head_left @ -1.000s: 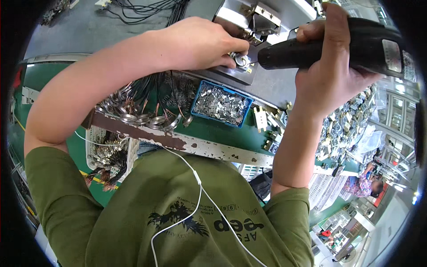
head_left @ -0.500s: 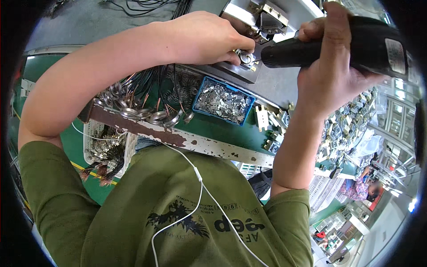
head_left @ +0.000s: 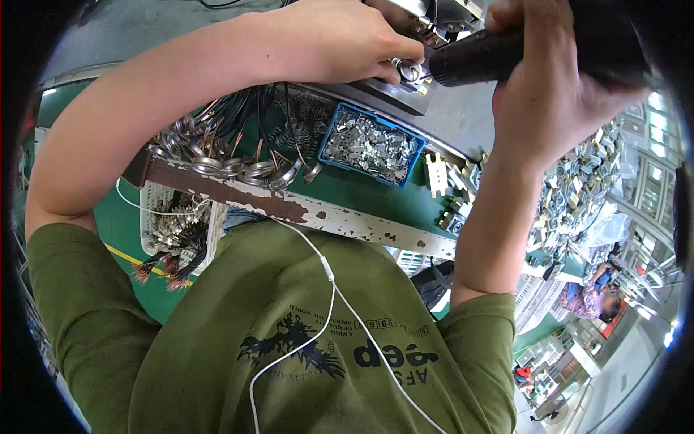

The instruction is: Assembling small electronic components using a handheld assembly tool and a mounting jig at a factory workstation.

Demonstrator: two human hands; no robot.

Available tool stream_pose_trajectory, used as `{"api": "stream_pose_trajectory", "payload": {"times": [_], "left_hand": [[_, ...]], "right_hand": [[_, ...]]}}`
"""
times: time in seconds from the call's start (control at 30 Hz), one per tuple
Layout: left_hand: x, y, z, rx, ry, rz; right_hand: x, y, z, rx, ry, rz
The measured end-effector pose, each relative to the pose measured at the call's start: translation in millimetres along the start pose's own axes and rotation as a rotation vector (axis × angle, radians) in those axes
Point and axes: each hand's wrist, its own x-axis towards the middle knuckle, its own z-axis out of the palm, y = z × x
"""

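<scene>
My right hand (head_left: 542,94) is wrapped round a thick black power screwdriver (head_left: 473,61), held almost level with its nose to the left. The nose points at a small round silvery metal part (head_left: 410,71) on a steel block (head_left: 387,95). Against that part my left hand (head_left: 354,45) is closed, its thumb and fingertips pinching the near side. Whether the screwdriver's tip touches the part is too small to tell. Just beyond stands a metal fixture (head_left: 434,22), cut off by the upper edge.
A blue bin (head_left: 372,145) of small metal pieces sits nearer my body. Left of it lie metal rings with black cables (head_left: 249,170). Loose metal parts (head_left: 578,184) heap up at right. A chipped beam (head_left: 347,226) runs before me; a white basket (head_left: 215,235) hangs below. Far right is another person (head_left: 582,300).
The view has shifted, so the bench things sit slightly higher and further right. Both hands keep their hold, with the screwdriver still at the metal part.
</scene>
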Motion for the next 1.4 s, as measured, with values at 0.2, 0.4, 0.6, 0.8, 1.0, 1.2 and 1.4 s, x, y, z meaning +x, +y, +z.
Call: {"api": "stream_pose_trajectory", "payload": {"times": [0.2, 0.4, 0.6, 0.8, 1.0, 1.2, 1.4], "left_hand": [[-5, 5, 18, 0.219, 0.145, 0.089], [-5, 37, 48, 0.445, -0.190, 0.340], [-11, 34, 63, 0.434, -0.018, 0.409], [-9, 32, 64, 0.135, -0.005, 0.337], [-12, 37, 51, 0.028, 0.051, 0.302], [-14, 30, 53, -0.025, 0.149, 0.340], [-17, 32, 50, -0.004, 0.085, 0.310]], "right_hand": [[18, 10, -24, 0.197, 0.020, -0.024], [14, -8, -5, 0.212, 0.159, 0.030], [24, -33, -23, 0.429, -0.100, -0.038], [28, -11, 18, 0.360, 0.206, -0.155], [31, 6, 35, 0.371, 0.297, -0.148], [35, 3, 40, 0.345, 0.287, -0.163], [32, -7, 54, 0.317, 0.305, -0.153]]}}
